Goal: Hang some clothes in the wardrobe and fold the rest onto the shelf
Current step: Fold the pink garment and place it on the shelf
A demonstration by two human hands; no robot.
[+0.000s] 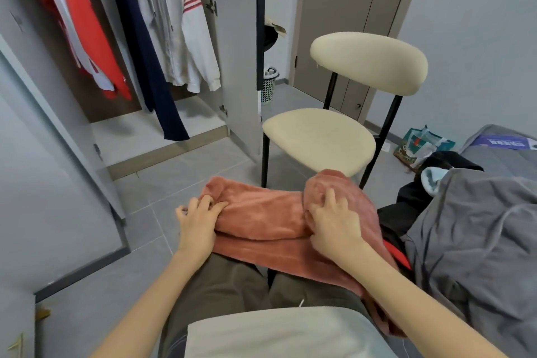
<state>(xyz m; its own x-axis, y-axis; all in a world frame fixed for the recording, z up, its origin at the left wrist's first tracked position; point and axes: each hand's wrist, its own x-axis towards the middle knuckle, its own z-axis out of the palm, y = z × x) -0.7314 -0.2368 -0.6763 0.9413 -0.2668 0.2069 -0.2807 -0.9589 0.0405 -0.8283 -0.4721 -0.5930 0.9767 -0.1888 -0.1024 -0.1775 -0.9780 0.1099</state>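
Seated person, head view. A terracotta fleece garment (261, 212) lies folded across the lap, spread from the left knee toward the right thigh, its lower layer running down beside the right forearm. The left hand (196, 219) rests at the garment's left end — fingers curled, pinching the folded edge, so that the cloth extends rightward from the grasp. The right hand (331, 219) sits on the bunched right portion, fingers bent and digging into the pile, gripping a fold; the fabric bulges upward just beyond the fingertips. Between the two hands the upper layer lies fairly flat.

Surroundings: a cream chair (319, 136) with black legs stands just beyond the knees. The open wardrobe (229, 38) at upper left holds hanging clothes — a red garment (87, 38), a navy one (142, 46) and a white jacket (186, 38). To the right, a grey sheet (479, 227) and a dark garment (406, 206) lie heaped on the bed.
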